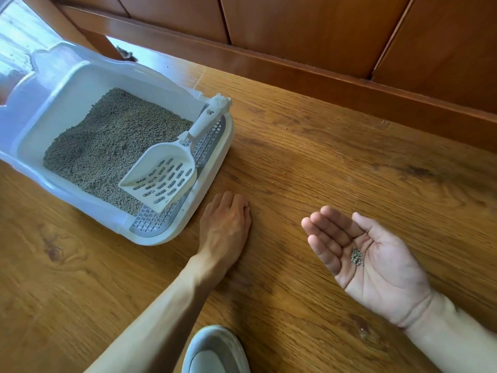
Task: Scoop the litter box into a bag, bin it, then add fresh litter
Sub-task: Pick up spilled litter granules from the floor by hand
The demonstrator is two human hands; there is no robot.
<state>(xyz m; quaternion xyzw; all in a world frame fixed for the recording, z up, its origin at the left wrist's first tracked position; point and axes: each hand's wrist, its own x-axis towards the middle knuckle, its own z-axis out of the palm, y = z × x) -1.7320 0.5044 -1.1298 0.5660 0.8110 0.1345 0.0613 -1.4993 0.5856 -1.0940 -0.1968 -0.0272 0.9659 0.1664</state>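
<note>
A white litter box stands on the wooden floor at the left, filled with grey litter pellets. A white slotted scoop lies inside it, its handle leaning on the box's right rim. My left hand rests palm down on the floor just right of the box's near corner, fingertips touching the boards. My right hand is held palm up, open and slightly cupped, with a small pile of loose pellets lying in the palm.
A wood-panelled wall with a skirting board runs along the back. A grey slipper toe shows at the bottom middle. A few stray specks lie on the floor to the right of the box.
</note>
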